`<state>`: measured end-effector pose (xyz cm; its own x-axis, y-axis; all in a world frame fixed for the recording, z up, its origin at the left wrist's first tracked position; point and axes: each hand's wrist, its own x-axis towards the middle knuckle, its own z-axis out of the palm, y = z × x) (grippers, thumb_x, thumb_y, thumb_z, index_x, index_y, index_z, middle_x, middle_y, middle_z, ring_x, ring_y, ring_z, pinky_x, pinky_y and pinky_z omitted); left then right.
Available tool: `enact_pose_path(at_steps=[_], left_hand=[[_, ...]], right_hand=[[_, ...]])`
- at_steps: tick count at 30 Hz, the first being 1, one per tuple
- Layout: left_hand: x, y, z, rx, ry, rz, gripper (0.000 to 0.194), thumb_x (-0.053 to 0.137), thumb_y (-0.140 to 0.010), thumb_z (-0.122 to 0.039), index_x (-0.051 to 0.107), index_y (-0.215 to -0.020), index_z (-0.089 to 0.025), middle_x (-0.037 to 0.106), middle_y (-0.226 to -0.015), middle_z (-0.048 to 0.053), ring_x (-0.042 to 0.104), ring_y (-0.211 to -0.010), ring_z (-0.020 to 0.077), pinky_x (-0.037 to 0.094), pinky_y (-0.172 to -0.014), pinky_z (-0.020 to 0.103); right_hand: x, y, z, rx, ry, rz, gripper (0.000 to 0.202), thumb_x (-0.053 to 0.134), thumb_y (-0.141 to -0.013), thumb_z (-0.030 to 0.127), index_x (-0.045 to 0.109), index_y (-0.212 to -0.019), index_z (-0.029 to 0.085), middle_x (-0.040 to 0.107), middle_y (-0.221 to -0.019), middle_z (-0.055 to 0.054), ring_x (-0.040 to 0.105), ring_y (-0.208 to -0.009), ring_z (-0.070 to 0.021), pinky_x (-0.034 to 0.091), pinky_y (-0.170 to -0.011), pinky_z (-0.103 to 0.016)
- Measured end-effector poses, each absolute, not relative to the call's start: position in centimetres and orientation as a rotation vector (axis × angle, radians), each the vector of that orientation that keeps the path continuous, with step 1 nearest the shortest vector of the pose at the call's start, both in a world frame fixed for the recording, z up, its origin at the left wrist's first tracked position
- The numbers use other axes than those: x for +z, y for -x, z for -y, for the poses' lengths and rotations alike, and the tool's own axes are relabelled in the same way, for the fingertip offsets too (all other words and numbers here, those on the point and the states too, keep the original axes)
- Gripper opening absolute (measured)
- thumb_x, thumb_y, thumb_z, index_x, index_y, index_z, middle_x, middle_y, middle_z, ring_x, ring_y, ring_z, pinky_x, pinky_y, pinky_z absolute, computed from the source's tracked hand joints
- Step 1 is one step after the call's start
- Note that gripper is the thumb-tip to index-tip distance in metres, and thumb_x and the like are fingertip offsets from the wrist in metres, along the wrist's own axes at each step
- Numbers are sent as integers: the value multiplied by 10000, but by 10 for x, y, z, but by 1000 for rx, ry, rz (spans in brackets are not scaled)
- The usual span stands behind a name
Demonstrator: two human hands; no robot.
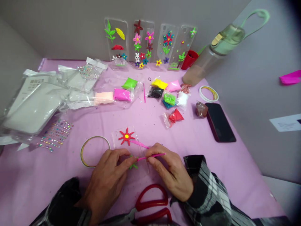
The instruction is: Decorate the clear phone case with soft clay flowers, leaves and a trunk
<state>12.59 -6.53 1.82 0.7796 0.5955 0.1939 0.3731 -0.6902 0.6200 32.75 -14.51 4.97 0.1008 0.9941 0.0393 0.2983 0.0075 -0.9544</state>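
Closest thing to the camera is a pair of red-handled scissors, lying at the bottom edge with the lower handle cut off by the frame and the blades mostly lost in the dark stuff down there.

Just above, both hands are over a clear phone case lying flat on the pink tablecloth. The right hand comes in with fingers curled and closed on a thin pink stick, thumb underneath, tip aimed left. The left hand is knuckles up, fingers bent, thumb and index almost together at the stick's tip, right by a green clay piece. Can't tell if it's actually pinching anything, since those fingers cover part of the green bit and the case's lower left side too.

Toward the top of the case there's a red clay flower with a yellow middle. A second pink tool slants across, one end up against the right hand.

As for writing: the white package on the left has small print, way too blurry to read. Same with the paper note on the right wall, which also runs out of frame.
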Motion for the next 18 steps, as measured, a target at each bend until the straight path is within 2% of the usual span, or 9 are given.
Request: enact_pose_path(at_steps=[10,18], left_hand=[[30,-130,56,546,-2369,-732,291,476,-966,-109,568,-1222,-210,582,-1084,71,537,-983,225,490,-811,366],[28,-128,45,434,-2508,-703,291,475,-975,-163,655,-1176,-272,617,-1105,43,551,-956,224,501,-782,363]], right_hand=[[53,-330,150,772,1473,1204,128,504,-980,173,628,-978,200,608,-839,-16,581,-773,-144,451,-702,-284],[50,-330,152,761,1506,1166,115,523,-980,200,634,-956,217,606,-814,-2,565,-729,-141,448,-677,-290]])
